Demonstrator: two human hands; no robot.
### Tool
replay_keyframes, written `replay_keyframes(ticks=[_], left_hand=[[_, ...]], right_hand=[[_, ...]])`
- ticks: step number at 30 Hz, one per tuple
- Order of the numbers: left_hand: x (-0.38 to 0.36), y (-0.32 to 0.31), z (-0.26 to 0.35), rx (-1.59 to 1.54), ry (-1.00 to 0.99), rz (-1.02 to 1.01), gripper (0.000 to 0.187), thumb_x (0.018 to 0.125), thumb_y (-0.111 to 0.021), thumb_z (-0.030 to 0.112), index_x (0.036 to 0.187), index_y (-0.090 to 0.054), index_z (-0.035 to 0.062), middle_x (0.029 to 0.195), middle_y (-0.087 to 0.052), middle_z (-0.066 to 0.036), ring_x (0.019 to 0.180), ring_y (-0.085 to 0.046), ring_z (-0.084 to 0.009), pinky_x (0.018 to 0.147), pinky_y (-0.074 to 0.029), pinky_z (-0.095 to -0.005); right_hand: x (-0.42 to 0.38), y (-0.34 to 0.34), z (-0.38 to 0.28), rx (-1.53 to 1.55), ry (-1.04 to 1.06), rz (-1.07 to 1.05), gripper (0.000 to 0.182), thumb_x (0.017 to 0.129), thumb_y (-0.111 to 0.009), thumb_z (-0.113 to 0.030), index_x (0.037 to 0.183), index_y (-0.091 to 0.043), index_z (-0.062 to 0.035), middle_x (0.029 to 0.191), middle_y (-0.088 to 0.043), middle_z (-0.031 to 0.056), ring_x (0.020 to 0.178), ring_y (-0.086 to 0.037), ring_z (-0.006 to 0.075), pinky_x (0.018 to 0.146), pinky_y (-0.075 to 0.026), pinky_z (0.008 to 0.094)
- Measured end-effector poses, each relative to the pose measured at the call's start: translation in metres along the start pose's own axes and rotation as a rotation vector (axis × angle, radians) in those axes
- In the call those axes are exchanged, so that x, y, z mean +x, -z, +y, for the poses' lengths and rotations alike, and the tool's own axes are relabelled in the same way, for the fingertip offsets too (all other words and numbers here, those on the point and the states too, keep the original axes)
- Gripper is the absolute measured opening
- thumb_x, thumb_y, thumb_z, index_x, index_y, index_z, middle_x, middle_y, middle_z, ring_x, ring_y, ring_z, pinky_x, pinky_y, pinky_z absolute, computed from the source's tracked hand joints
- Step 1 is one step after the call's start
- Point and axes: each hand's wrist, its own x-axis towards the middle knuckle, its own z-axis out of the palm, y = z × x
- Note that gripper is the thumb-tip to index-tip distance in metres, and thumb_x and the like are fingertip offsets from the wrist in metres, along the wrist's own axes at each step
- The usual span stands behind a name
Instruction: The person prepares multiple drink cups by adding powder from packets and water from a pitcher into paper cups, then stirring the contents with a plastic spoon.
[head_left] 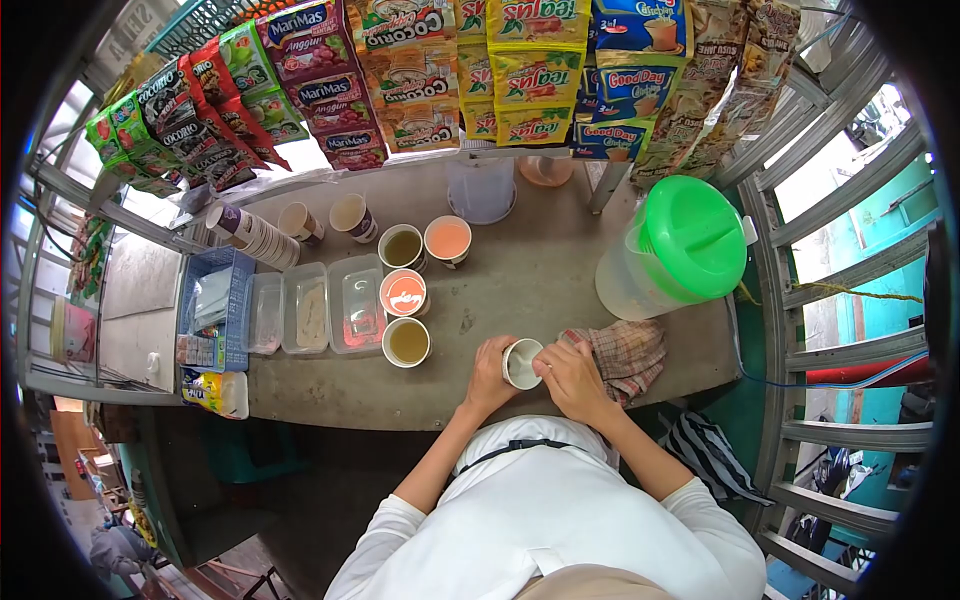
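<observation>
My left hand (490,376) is wrapped round the side of a white paper cup (521,372) near the table's front edge. The cup is tipped so that its pale inside faces me. At its right rim, my right hand (572,380) is closed in a pinch; whatever lies between those fingers is too small to tell. A checked cloth (628,352) lies crumpled just beyond the right hand. Left of the hands stand paper cups of drink: a greenish one (408,342), an orange one with white marks (403,292), another greenish one (401,246) and a plain orange one (448,239).
A pitcher with a green lid (695,240) stands at the right. Clear plastic tubs (357,300), a blue basket (240,300) and stacked paper cups (250,236) are at the left. Drink sachets (535,80) hang along the back above a clear container (481,190).
</observation>
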Motion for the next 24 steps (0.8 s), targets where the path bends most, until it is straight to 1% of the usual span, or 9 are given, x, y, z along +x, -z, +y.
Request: replay_keyframes(ticks=[1, 4, 7, 10, 13, 16, 19, 22, 24], left_hand=[[0.000, 0.000, 0.000, 0.003, 0.003, -0.004, 0.071, 0.055, -0.085, 0.009, 0.115, -0.048, 0.0055, 0.107, -0.059, -0.013, 0.099, -0.057, -0.0357, 0.086, -0.045, -0.0440], [0.000, 0.000, 0.000, 0.011, 0.012, -0.013, 0.072, 0.054, -0.085, 0.009, 0.116, -0.048, 0.0056, 0.107, -0.059, -0.013, 0.099, -0.057, -0.0355, 0.086, -0.045, -0.0439], [0.001, 0.001, 0.000, 0.015, 0.007, -0.019, 0.072, 0.055, -0.085, 0.011, 0.116, -0.047, 0.0053, 0.107, -0.059, -0.014, 0.099, -0.057, -0.0356, 0.086, -0.045, -0.0435], [0.001, 0.001, -0.002, 0.022, -0.009, -0.021, 0.070, 0.058, -0.086, 0.013, 0.116, -0.047, 0.0046, 0.107, -0.058, -0.015, 0.097, -0.057, -0.0359, 0.085, -0.046, -0.0426], [0.001, 0.002, -0.002, 0.027, -0.013, -0.025, 0.071, 0.057, -0.086, 0.013, 0.116, -0.047, 0.0046, 0.107, -0.058, -0.015, 0.097, -0.057, -0.0357, 0.085, -0.046, -0.0425], [0.002, 0.002, 0.000, 0.032, -0.009, -0.031, 0.071, 0.057, -0.086, 0.013, 0.116, -0.047, 0.0047, 0.107, -0.058, -0.015, 0.097, -0.057, -0.0354, 0.085, -0.046, -0.0423], [0.001, 0.002, -0.001, 0.031, 0.001, -0.031, 0.072, 0.057, -0.086, 0.013, 0.116, -0.047, 0.0050, 0.107, -0.058, -0.015, 0.097, -0.057, -0.0352, 0.086, -0.046, -0.0421], [0.001, 0.001, -0.001, 0.031, 0.010, -0.033, 0.072, 0.057, -0.086, 0.013, 0.117, -0.046, 0.0053, 0.107, -0.058, -0.014, 0.097, -0.057, -0.0352, 0.086, -0.046, -0.0421], [0.001, 0.002, 0.000, 0.029, 0.012, -0.031, 0.073, 0.056, -0.087, 0.013, 0.117, -0.046, 0.0054, 0.107, -0.058, -0.014, 0.097, -0.057, -0.0352, 0.086, -0.046, -0.0420]], right_hand=[[0.000, 0.001, 0.000, -0.026, 0.005, 0.019, 0.014, 0.094, -0.051, -0.018, 0.089, -0.057, -0.0069, 0.083, -0.057, 0.0068, 0.081, -0.053, 0.0237, 0.074, -0.032, 0.0376], [0.000, 0.001, 0.002, 0.078, -0.012, -0.045, 0.017, 0.094, -0.050, -0.019, 0.090, -0.059, -0.0048, 0.082, -0.055, 0.0086, 0.080, -0.051, 0.0257, 0.076, -0.032, 0.0381], [0.002, 0.005, 0.001, -0.047, 0.021, -0.012, 0.017, 0.094, -0.050, -0.019, 0.089, -0.059, -0.0051, 0.081, -0.055, 0.0088, 0.081, -0.051, 0.0254, 0.076, -0.032, 0.0382], [0.001, 0.005, 0.002, 0.068, -0.031, -0.042, 0.017, 0.094, -0.051, -0.019, 0.089, -0.059, -0.0051, 0.081, -0.055, 0.0088, 0.082, -0.051, 0.0254, 0.077, -0.032, 0.0381], [0.002, 0.003, 0.002, -0.014, 0.014, -0.004, 0.018, 0.094, -0.051, -0.019, 0.088, -0.059, -0.0050, 0.080, -0.055, 0.0093, 0.083, -0.051, 0.0257, 0.077, -0.032, 0.0383], [0.002, 0.003, 0.004, 0.066, -0.020, -0.025, 0.015, 0.093, -0.051, -0.018, 0.088, -0.059, -0.0072, 0.082, -0.056, 0.0062, 0.081, -0.052, 0.0224, 0.075, -0.031, 0.0382], [0.004, 0.004, 0.004, 0.017, 0.018, -0.030, 0.015, 0.094, -0.050, -0.018, 0.088, -0.060, -0.0067, 0.082, -0.056, 0.0068, 0.082, -0.053, 0.0227, 0.077, -0.032, 0.0386], [0.004, 0.002, 0.011, 0.067, 0.006, 0.003, 0.016, 0.094, -0.050, -0.018, 0.089, -0.060, -0.0063, 0.082, -0.057, 0.0071, 0.083, -0.054, 0.0231, 0.079, -0.033, 0.0392], [0.005, 0.003, 0.013, 0.034, 0.030, -0.037, 0.017, 0.095, -0.050, -0.018, 0.089, -0.060, -0.0061, 0.082, -0.057, 0.0076, 0.083, -0.054, 0.0235, 0.080, -0.033, 0.0397]])
